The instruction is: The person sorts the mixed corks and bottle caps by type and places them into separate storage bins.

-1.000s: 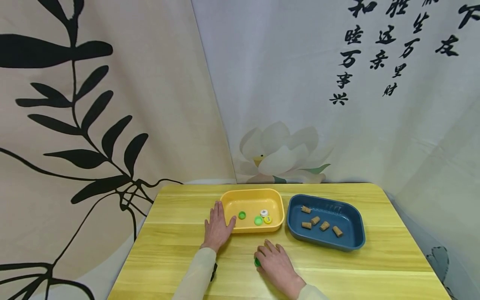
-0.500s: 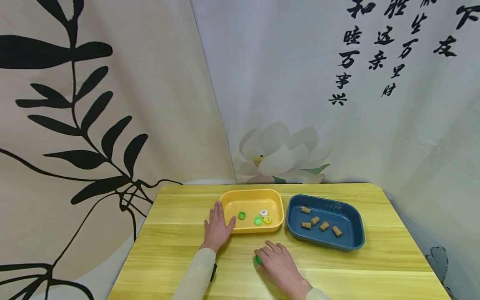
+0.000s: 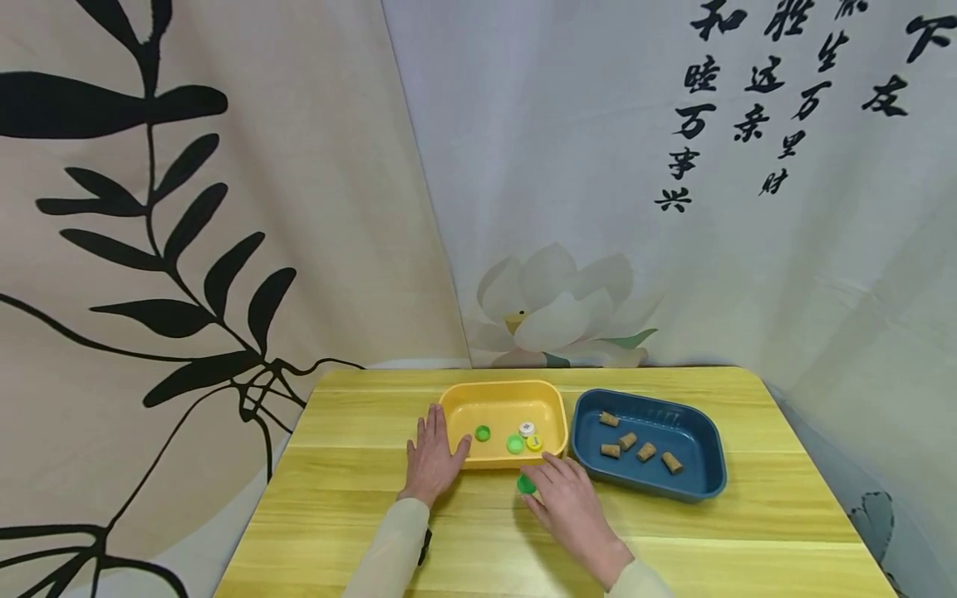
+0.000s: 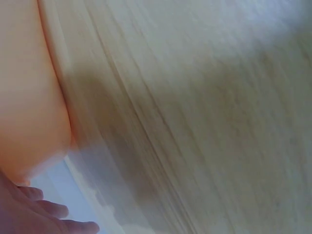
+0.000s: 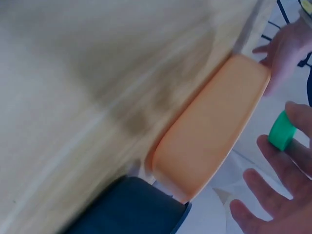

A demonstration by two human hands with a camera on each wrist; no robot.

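Note:
A green bottle cap (image 3: pixel 527 483) is pinched between the thumb and a finger of my right hand (image 3: pixel 571 507), in front of the yellow tray. The right wrist view shows the same cap (image 5: pixel 282 130) at the fingertips, lifted off the table. My left hand (image 3: pixel 432 457) rests on the left front corner of the yellow tray (image 3: pixel 486 392), its fingers straight. Inside that tray lie a dark green cap (image 3: pixel 482 433), a light green cap (image 3: pixel 515 443), a white cap (image 3: pixel 527 428) and a yellow cap (image 3: pixel 534 443). The left wrist view shows mostly table and the tray's side.
To the right of the yellow tray stands a blue tray (image 3: pixel 699 486) holding several corks (image 3: pixel 646 451). Both trays are on a wooden table (image 3: pixel 777 531). A printed curtain (image 3: pixel 359 208) hangs behind the table.
My right hand has lifted the green cap from the table and moved it forward, close to the yellow tray's front wall. The left hand stays at the tray's corner.

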